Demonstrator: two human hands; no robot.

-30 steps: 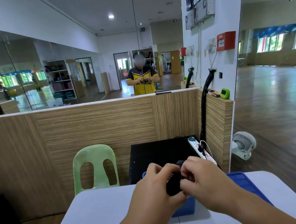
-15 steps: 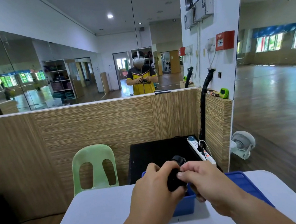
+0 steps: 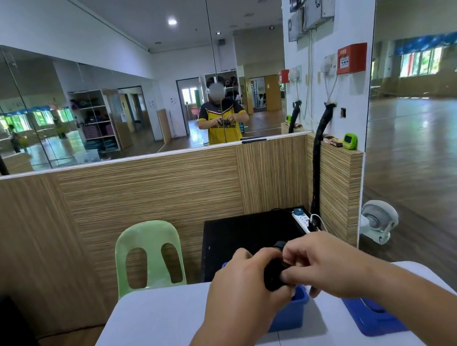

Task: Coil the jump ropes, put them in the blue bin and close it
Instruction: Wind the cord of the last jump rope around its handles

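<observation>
On the white surface (image 3: 157,333) you have one blue bin (image 3: 291,311) and, to its right, one blue lid (image 3: 372,316) lying flat. Just above the bin your two hands meet on one black jump rope bundle (image 3: 272,278): your left hand (image 3: 240,290) curls its fingers round it, and your right hand (image 3: 326,268) pinches its right side. One green chair (image 3: 149,254) stands beyond.
</observation>
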